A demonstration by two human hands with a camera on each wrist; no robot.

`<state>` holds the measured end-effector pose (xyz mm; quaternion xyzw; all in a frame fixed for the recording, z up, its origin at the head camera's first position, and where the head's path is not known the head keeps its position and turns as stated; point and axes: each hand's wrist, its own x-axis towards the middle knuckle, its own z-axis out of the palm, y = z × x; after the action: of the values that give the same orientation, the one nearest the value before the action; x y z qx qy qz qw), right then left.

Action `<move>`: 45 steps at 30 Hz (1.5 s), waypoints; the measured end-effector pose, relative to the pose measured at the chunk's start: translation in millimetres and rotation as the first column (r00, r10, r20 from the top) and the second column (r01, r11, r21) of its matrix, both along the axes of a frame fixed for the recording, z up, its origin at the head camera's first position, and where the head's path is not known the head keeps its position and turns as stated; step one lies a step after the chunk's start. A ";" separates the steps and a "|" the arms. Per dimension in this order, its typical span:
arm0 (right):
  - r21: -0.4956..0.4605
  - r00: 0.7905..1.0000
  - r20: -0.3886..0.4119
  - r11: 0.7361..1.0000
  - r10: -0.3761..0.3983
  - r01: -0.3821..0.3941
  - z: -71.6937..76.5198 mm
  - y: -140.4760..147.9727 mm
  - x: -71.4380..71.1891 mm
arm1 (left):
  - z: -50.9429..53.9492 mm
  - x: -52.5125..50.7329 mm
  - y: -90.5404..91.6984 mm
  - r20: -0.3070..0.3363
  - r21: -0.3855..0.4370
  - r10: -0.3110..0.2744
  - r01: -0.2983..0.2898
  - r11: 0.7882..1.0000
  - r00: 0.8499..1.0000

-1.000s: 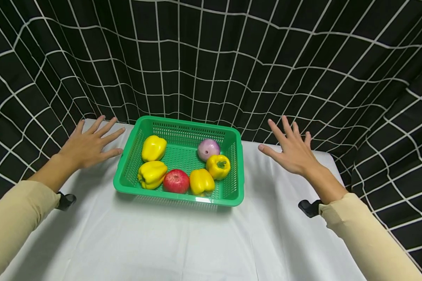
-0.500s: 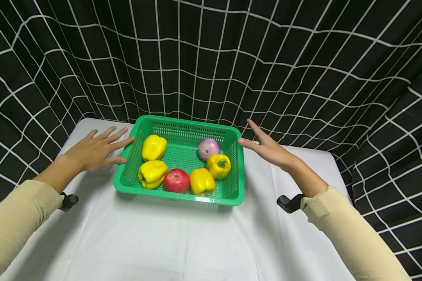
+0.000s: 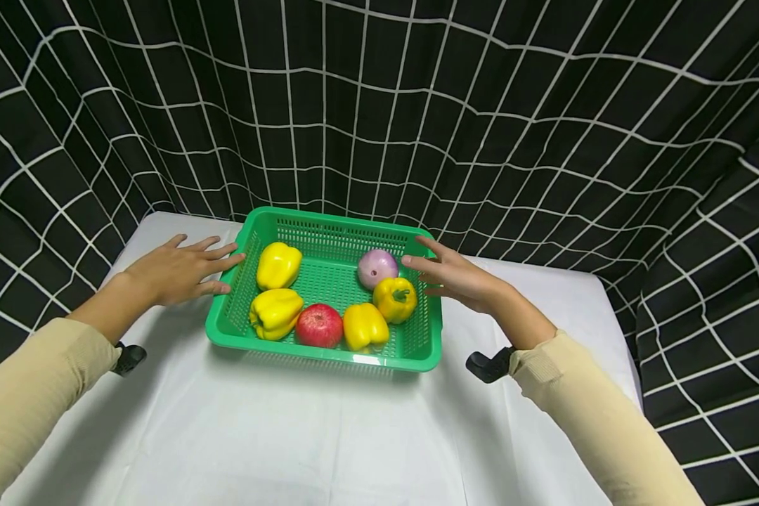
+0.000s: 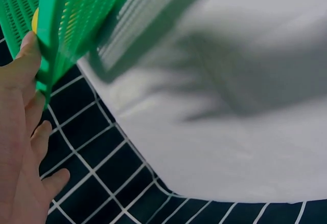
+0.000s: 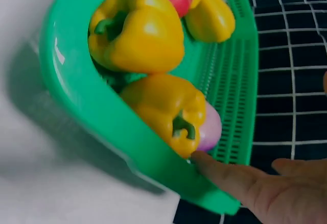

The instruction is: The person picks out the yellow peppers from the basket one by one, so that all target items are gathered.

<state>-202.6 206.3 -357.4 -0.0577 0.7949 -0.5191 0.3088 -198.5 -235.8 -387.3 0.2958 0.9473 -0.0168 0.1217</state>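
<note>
A green plastic basket [image 3: 316, 353] holds several yellow bell peppers [image 3: 276, 313], a red pomegranate [image 3: 319, 325] and a purple onion [image 3: 377, 268]. At its left rim is my left hand [image 3: 178, 270], fingers spread and fairly straight; in the left wrist view its thumb lies against the rim [image 4: 48, 35]. My right hand [image 3: 469, 282] reaches over the right rim, its fingers extended close to the onion and the stemmed pepper [image 3: 395, 300]. From the right wrist, a fingertip appears beside that pepper [image 5: 168, 109]; contact is hard to tell.
A white cloth [image 3: 278, 429] covers the table under the basket. Behind and at both sides hangs a black curtain [image 3: 379, 105] with a white grid. Dark wrist-worn devices [image 3: 490, 365] sit below the sleeves.
My right hand has moved left from beside the basket to over its right rim, and has turned. My left hand has shifted slightly right onto the left rim. The basket's contents stay put.
</note>
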 end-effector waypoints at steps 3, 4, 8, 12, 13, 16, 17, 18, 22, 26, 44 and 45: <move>-0.014 0.999 0.048 1.000 -0.017 0.017 -4.8 -6.6 -0.5 | 0.9 0.1 0.4 0.018 -0.003 0.004 -0.004 1.000 1.000; -0.016 0.998 0.060 1.000 -0.019 0.020 -6.2 -8.8 -0.5 | 0.9 -0.1 0.5 0.024 -0.004 0.004 -0.004 1.000 1.000; -0.017 0.995 0.089 0.999 -0.036 0.037 -10.4 -16.0 -0.1 | -0.2 -1.5 -0.1 0.035 -0.005 0.003 -0.003 1.000 0.999; 0.006 0.994 0.084 0.998 -0.064 0.063 -13.3 -21.8 -0.4 | -0.4 -2.2 -0.9 0.029 -0.013 0.000 0.001 1.000 1.000; 0.013 0.994 0.080 0.998 -0.069 0.068 -14.3 -23.3 -0.8 | -0.4 -2.2 -1.1 0.026 -0.012 -0.002 0.003 1.000 1.000; 0.034 0.994 0.067 0.996 -0.088 0.086 -16.6 -27.8 -1.1 | 0.0 -1.6 -1.3 0.030 -0.010 -0.002 0.002 1.000 1.000; 0.040 0.993 0.066 0.995 -0.098 0.095 -17.7 -29.3 -1.3 | 0.0 -1.4 -1.3 0.031 -0.008 -0.002 0.002 1.000 1.000; 0.044 0.992 0.066 0.994 -0.106 0.103 -18.7 -30.7 -1.5 | 0.0 -1.1 -1.3 0.033 -0.006 -0.002 0.002 1.000 0.999; 0.059 0.985 0.087 0.987 -0.152 0.147 -25.5 -34.7 -2.5 | -0.2 -1.0 -0.8 0.037 0.003 0.001 -0.001 1.000 0.999; 0.073 0.976 0.116 0.981 -0.187 0.179 -31.3 -37.9 -3.6 | -0.4 -1.3 -0.1 0.037 0.002 0.004 -0.004 1.000 0.999; 0.142 0.930 0.224 0.954 -0.290 0.264 -36.3 -48.1 -20.8 | 0.2 -1.3 -0.7 0.030 0.015 0.004 -0.005 1.000 1.000; 0.144 0.929 0.226 0.953 -0.294 0.267 -37.4 -48.2 -21.2 | 0.2 -1.4 -0.8 0.030 0.016 0.004 -0.005 1.000 1.000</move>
<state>-223.8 158.1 -394.8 0.1384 0.7783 -0.5160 0.3299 -199.9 -236.6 -387.2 0.2949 0.9462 -0.0048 0.1334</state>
